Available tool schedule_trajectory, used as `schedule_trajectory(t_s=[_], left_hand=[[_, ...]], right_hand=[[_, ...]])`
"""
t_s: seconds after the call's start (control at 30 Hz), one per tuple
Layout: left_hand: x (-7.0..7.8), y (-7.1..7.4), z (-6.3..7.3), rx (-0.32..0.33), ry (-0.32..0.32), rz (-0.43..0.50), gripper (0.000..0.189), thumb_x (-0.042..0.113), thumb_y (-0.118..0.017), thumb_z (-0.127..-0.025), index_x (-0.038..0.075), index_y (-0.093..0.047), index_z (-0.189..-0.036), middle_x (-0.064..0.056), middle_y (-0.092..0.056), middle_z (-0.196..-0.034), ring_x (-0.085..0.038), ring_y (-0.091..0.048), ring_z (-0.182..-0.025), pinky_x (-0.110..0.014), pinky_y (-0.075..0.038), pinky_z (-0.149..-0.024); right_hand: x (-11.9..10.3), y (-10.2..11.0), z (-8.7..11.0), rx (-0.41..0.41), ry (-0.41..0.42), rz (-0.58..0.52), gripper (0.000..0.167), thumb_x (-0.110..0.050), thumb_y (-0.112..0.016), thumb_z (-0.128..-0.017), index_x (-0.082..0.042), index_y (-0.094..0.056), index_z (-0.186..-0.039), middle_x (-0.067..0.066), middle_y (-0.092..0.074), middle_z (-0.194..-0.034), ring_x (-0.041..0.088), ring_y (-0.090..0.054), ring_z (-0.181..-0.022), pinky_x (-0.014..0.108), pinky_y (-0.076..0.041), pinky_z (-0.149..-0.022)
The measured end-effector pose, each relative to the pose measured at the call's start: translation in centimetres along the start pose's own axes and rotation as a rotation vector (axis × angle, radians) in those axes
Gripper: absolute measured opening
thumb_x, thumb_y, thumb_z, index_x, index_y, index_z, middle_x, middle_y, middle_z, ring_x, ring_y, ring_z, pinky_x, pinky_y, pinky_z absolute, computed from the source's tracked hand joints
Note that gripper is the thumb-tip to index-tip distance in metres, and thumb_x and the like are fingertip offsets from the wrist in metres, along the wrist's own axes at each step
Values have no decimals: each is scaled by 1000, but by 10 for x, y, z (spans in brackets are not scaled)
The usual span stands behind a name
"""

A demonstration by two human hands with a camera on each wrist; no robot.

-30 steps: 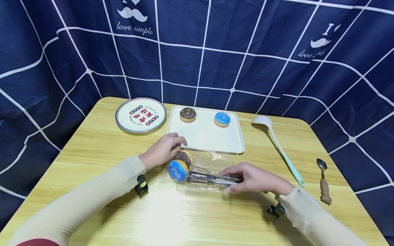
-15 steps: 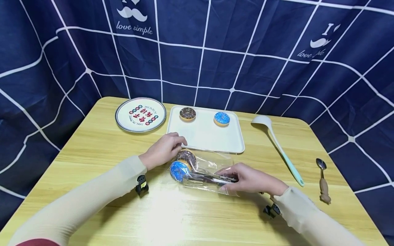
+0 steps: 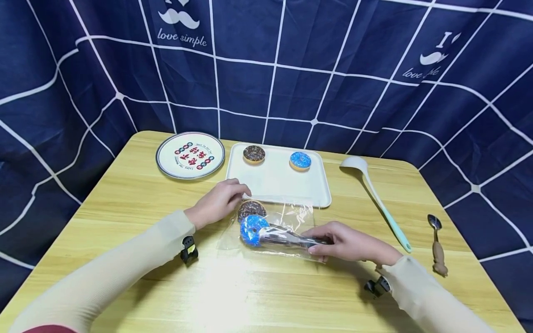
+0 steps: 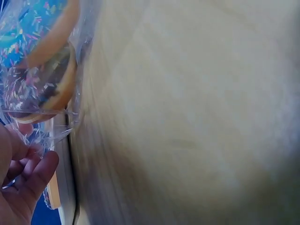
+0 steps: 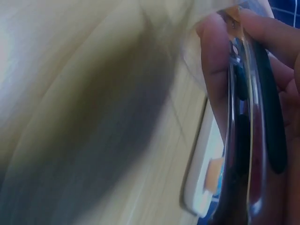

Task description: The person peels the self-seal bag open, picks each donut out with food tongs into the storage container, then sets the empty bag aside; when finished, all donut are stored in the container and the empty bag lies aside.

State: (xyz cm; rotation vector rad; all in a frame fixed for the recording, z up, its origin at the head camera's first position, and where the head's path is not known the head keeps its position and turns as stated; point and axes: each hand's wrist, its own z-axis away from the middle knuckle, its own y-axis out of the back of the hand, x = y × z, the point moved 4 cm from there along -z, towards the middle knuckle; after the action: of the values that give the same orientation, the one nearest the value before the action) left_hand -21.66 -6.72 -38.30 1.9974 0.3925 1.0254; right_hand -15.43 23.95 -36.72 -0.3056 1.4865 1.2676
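A clear plastic bag point(image 3: 291, 215) lies in front of the tray, holding a chocolate doughnut point(image 3: 251, 210) and a blue sprinkled doughnut point(image 3: 252, 230). My left hand point(image 3: 220, 201) pinches the bag's far left edge; the left wrist view shows the fingertips on the crumpled plastic point(image 4: 40, 140) beside the doughnuts. In my right hand point(image 3: 343, 243) are metal tongs point(image 3: 283, 236) with dark grips, gripped by the handles. Their front end reaches into the bag and meets the blue doughnut's right side. Whether the tips clasp it cannot be made out through the shiny plastic.
Behind the bag a white tray point(image 3: 283, 185) bears another chocolate doughnut point(image 3: 254, 154) and another blue doughnut point(image 3: 300, 161). A printed plate point(image 3: 175, 159) is at the back left. To the right lie a ladle point(image 3: 376, 199) and a spoon point(image 3: 437, 245) on the wooden table point(image 3: 158, 296).
Inside the bag the blue doughnut has shifted right and now partly overlaps the chocolate one. My right hand with the tongs moved slightly left, then back right. The left hand stays nearly still.
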Motion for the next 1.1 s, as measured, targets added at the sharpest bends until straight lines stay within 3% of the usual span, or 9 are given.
schedule_trajectory(t_s=[0.2,0.43,0.6,0.8,0.97,1.1], left_hand=[[-1,1,0,15,-21,-4,26,-5,-58,-98,11,-74,-110,-4,-69,-94,-15,-62,-87,-35,-58,-83],[-2,3,-1,18,-30,-14,25,-5,-59,-97,10,-74,-110,-4,-69,-94,-16,-63,-88,-34,-58,-83],[-2,5,1,7,-17,-1,25,-5,-60,-96,10,-75,-110,-4,-69,-94,-17,-64,-88,-34,-58,-83],[-3,5,2,3,-24,14,26,-5,-60,-96,11,-75,-110,-3,-69,-94,-16,-63,-88,-33,-58,-83],[-2,4,2,-11,-33,17,25,-4,-60,-97,12,-75,-109,-4,-69,-95,-16,-63,-88,-33,-58,-83],[-2,3,1,-22,-37,18,24,-3,-61,-97,12,-75,-108,-3,-69,-95,-16,-63,-88,-33,-57,-83]], right_hand=[[8,6,16,-27,-2,-122,31,-6,-58,-106,5,-64,-134,22,-75,-90,15,-72,-72,36,-63,-66],[18,27,44,-36,-69,-183,37,-3,-54,-106,10,-57,-141,29,-75,-112,13,-77,-84,36,-65,-73],[22,54,70,-29,-94,-189,36,0,-52,-106,13,-56,-140,22,-77,-112,12,-77,-88,32,-64,-77],[27,82,97,-70,-54,-297,34,9,-40,-106,13,-57,-136,7,-78,-117,7,-75,-93,30,-63,-80],[39,99,117,-74,-111,-339,35,8,-34,-107,11,-59,-133,5,-78,-114,5,-73,-93,30,-60,-84],[46,112,123,-48,-83,-353,39,10,-30,-107,11,-57,-135,4,-77,-115,6,-72,-95,28,-59,-85]])
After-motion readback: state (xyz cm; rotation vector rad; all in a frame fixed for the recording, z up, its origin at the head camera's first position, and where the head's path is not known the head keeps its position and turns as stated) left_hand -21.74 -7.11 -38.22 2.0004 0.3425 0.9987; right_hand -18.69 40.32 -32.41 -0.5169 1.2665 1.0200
